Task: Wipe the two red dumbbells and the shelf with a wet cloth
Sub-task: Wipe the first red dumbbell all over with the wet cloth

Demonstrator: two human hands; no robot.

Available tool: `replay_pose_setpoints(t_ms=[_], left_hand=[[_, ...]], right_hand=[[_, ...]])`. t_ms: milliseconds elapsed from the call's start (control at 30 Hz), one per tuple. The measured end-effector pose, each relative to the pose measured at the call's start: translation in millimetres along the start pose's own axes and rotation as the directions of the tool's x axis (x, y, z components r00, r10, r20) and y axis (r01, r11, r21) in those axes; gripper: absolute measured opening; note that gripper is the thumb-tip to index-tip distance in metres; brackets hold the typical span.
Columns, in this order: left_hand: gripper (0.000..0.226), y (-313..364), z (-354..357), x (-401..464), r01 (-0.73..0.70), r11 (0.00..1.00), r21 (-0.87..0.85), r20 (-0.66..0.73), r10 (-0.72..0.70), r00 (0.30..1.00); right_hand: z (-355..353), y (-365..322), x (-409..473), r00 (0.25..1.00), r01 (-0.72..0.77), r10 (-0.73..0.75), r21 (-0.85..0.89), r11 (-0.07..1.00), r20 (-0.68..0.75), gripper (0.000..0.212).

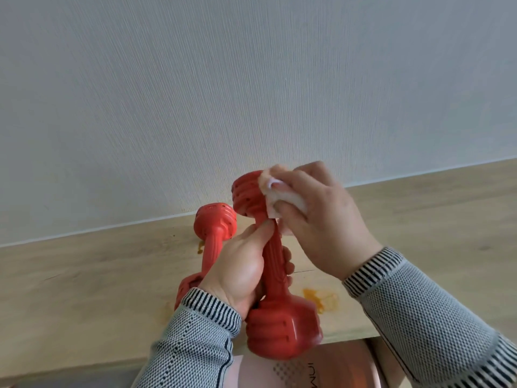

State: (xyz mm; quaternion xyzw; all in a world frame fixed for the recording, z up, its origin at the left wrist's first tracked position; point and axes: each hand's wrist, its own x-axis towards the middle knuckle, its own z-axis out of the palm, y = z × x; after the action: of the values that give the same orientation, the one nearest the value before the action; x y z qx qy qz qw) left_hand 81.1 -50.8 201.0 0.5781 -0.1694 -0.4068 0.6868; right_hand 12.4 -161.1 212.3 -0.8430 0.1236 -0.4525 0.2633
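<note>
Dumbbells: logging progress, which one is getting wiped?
The dumbbell in hand, raised by the left hand; the other dumbbell lies on the shelf.

Pale textured wall [251,79] fills the upper frame | pink box [307,371] with partly legible lettering at the bottom edge, below the wooden surface | orange stains [319,299] near centre and a smaller orange smear [200,247] closer to the wall

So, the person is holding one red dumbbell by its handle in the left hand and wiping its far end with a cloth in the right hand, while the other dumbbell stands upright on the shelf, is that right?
Not quite. The other dumbbell lies on its side on the shelf, not upright, as the head view shows. The rest holds: the left hand grips the held dumbbell by its handle and the right hand wipes its far end with the cloth.
</note>
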Motion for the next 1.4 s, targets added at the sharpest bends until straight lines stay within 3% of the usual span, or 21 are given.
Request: replay_pose_setpoints(t_ms=[167,267,533,600,667,733,800,867,933,1067,1167,1400], left_hand=[[0.025,-6,1,-1,-0.052,0.997,0.056,-0.034,0.054,0.998],[0.026,-8,0,-1,-0.072,0.994,0.084,-0.047,0.076,0.996],[0.027,-10,4,-3,-0.033,0.998,0.060,-0.026,0.035,0.999],[0.026,-10,4,-5,-0.022,0.999,0.027,-0.022,0.023,1.000],[0.026,-9,2,-7,-0.025,1.000,0.008,-0.006,0.025,1.000],[0.025,-7,1,-8,-0.041,0.999,0.008,0.016,0.041,0.999],[0.025,-5,2,-8,-0.048,0.999,-0.005,0.015,0.048,0.999],[0.025,-6,4,-7,-0.031,0.999,-0.023,-0.001,0.031,1.000],[0.025,-8,6,-5,-0.011,0.999,-0.035,-0.021,0.010,1.000],[0.025,-12,10,-3,-0.032,0.999,-0.011,-0.041,0.032,0.999],[0.025,-10,8,-5,-0.038,0.999,-0.003,-0.047,0.038,0.998],[0.025,-2,7,-9,-0.025,0.999,-0.049,-0.006,0.024,1.000]], right_hand=[[-11,11,0,0.998,-0.030,0.028,-0.027,0.999,-0.063,0.030],[-12,5,-3,0.997,0.062,-0.064,-0.048,0.997,-0.032,0.033],[-10,3,-8,0.991,0.125,-0.130,-0.123,0.985,-0.035,0.032],[-11,10,-7,0.999,0.013,-0.017,-0.131,0.991,-0.029,0.024],[-15,25,-6,0.979,-0.205,0.203,-0.105,0.973,-0.023,0.019],[-22,36,-4,0.910,-0.406,0.411,0.087,0.910,-0.050,0.016],[-29,35,0,0.865,-0.447,0.487,0.255,0.857,-0.121,0.012],[-31,27,4,0.869,-0.397,0.455,0.273,0.876,-0.196,0.009],[-28,12,4,0.917,-0.274,0.316,0.193,0.942,-0.243,0.015],[-7,-1,-6,0.993,0.034,-0.036,-0.024,0.999,-0.110,0.026],[-4,7,-7,0.999,0.046,-0.046,-0.066,0.997,0.001,0.037],[-9,-7,-1,0.990,0.135,-0.138,-0.071,0.988,-0.040,0.031]])
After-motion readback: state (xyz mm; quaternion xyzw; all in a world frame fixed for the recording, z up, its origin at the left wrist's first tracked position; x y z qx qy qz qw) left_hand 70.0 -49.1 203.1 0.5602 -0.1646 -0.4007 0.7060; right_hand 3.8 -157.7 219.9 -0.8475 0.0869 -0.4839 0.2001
